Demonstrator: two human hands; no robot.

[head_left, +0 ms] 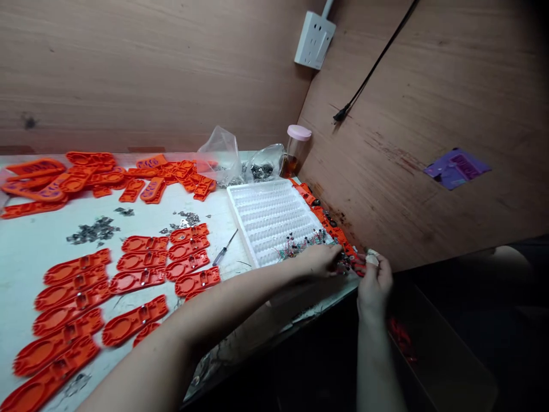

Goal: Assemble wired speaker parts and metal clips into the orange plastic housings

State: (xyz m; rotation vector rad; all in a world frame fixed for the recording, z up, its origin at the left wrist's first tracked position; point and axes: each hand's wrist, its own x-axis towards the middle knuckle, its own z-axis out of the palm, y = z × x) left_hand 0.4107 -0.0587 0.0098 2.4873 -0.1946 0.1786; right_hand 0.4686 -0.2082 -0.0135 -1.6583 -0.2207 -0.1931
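My left hand reaches over the right edge of a white ribbed tray, its fingers bent down at a pile of small parts with thin wires. What those fingers pinch is hidden. Close by, at the table's right edge, my right hand is closed, with a white covering or scrap at its thumb tip. Beside its fingertips is the end of a row of orange plastic housings with dark parts in them. I cannot make out what the right fingers hold.
Orange shell halves lie in rows on the left of the table, with more orange shells heaped behind. Small metal pieces, a screwdriver, plastic bags and a pink-lidded jar are there. Wooden walls rise behind and right.
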